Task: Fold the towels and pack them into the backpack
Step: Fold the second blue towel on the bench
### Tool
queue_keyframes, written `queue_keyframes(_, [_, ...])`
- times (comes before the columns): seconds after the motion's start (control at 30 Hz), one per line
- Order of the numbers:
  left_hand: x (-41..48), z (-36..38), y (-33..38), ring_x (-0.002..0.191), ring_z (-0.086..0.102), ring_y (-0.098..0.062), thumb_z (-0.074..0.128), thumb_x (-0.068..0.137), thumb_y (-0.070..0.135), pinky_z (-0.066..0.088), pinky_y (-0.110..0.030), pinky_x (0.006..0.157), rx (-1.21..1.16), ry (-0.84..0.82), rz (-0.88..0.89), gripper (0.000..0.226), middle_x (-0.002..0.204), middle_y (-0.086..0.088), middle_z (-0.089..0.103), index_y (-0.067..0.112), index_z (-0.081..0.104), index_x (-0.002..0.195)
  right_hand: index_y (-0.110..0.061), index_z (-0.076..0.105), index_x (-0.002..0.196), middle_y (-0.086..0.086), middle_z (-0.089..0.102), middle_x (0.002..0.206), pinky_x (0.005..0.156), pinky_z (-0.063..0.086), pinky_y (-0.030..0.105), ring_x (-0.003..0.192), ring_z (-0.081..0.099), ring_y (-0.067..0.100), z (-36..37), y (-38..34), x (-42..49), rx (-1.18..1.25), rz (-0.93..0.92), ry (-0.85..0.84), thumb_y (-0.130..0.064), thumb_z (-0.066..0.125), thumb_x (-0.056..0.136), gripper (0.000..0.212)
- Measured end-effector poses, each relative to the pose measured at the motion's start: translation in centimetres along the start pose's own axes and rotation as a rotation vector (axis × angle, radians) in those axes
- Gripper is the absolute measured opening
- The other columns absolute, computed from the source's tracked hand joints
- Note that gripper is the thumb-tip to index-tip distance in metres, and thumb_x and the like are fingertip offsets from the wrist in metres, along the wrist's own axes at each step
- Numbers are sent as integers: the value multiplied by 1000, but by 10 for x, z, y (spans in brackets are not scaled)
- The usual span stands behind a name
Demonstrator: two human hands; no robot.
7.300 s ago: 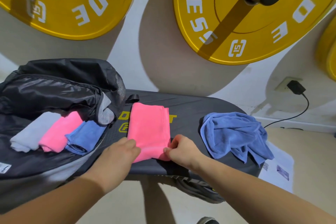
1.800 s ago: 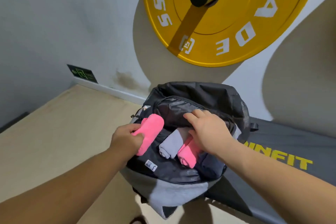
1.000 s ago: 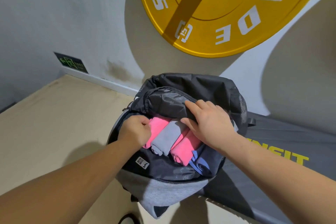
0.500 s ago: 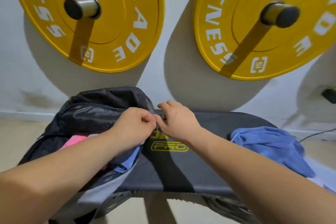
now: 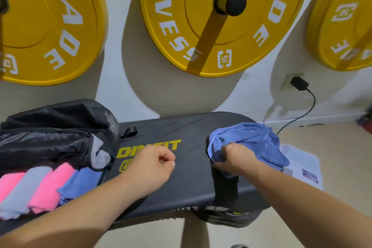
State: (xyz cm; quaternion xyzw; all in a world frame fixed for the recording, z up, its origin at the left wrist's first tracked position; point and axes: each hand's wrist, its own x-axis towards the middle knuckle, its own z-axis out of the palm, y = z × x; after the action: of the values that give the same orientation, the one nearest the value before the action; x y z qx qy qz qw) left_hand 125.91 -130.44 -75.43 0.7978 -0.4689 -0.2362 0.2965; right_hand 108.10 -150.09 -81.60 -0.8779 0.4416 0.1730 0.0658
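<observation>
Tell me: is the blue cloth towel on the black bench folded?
Not folded: the blue cloth towel lies bunched in loose wrinkles on the black bench, gripped by the right hand.

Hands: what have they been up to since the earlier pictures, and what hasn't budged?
Both hands left the backpack after the left hand tucked in the pink towel. The right hand moved right and gripped the crumpled blue towel; the left hand now holds nothing. The backpack and bench stayed put.
</observation>
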Motion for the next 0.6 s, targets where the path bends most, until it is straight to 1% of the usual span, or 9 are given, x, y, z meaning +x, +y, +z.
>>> queue_keyframes(0.07, [1, 0, -1, 68, 59, 2, 69, 90, 18, 41, -3, 59, 9, -1, 1, 8, 77, 12, 68, 22, 75, 91, -23, 66, 109, 3, 64, 110, 78, 51, 37, 99, 62, 28, 5, -4, 1, -22, 0, 57, -38, 62, 88, 25])
queue_keyframes(0.13, [0, 0, -5, 71, 59, 2, 68, 90, 19, 40, -2, 60, 21, -22, 15, 9, 79, 12, 68, 23, 75, 94, -21, 61, 117, 6, 63, 119, 76, 47, 37, 102, 61, 29, 2, -20, 3, 14, 70, 35, -18, 58, 89, 28])
queue_keyframes(0.17, [0, -1, -8, 74, 61, 1, 68, 89, 20, 41, -2, 63, 27, -28, 20, 9, 82, 12, 69, 24, 75, 95, -20, 58, 119, 6, 64, 118, 74, 45, 36, 100, 61, 30, 0, -27, 5, 68, 77, 90, -14, 54, 90, 30])
queue_keyframes(0.27, [-5, -9, -15, 80, 63, 0, 67, 90, 24, 47, -10, 74, 35, -34, 31, 15, 92, 16, 70, 27, 73, 103, -15, 47, 114, 7, 63, 97, 73, 46, 34, 89, 63, 30, -12, -45, 4, 408, 65, 367, -24, 40, 101, 17])
queue_keyframes(0.33, [-9, -18, -17, 77, 62, 1, 65, 91, 25, 46, -11, 73, 38, -26, 58, 23, 101, 17, 69, 30, 69, 114, -16, 45, 106, 0, 58, 83, 69, 44, 31, 77, 59, 21, -33, -63, -4, 699, 4, 426, -25, 39, 104, 11])
queue_keyframes(0.4, [-14, -30, -17, 82, 63, 0, 65, 91, 24, 46, -11, 77, 33, 18, 97, 37, 115, 16, 63, 32, 61, 128, -19, 46, 90, -10, 52, 69, 60, 41, 27, 62, 50, 6, -59, -84, -20, 877, -102, 449, -22, 43, 103, 14])
queue_keyframes(0.5, [-22, -52, -13, 104, 58, 2, 66, 90, 26, 53, -26, 90, -28, 143, 155, 62, 132, 23, 47, 36, 42, 145, -23, 52, 73, -13, 54, 56, 57, 41, 25, 54, 44, 4, -99, -113, -55, 865, -329, 358, -19, 52, 98, 25])
queue_keyframes(0.53, [-26, -61, -10, 111, 55, 3, 67, 88, 25, 53, -28, 93, -74, 175, 173, 65, 134, 26, 44, 40, 40, 146, -22, 55, 72, -15, 55, 55, 56, 41, 22, 54, 45, 3, -111, -122, -66, 845, -401, 292, -17, 55, 97, 26])
queue_keyframes(0.6, [-33, -76, -8, 116, 55, 3, 69, 85, 21, 53, -30, 96, -175, 187, 214, 60, 130, 31, 49, 48, 49, 134, -19, 60, 73, -17, 56, 54, 57, 39, 17, 54, 47, 0, -134, -138, -88, 822, -507, 216, -16, 60, 97, 24])
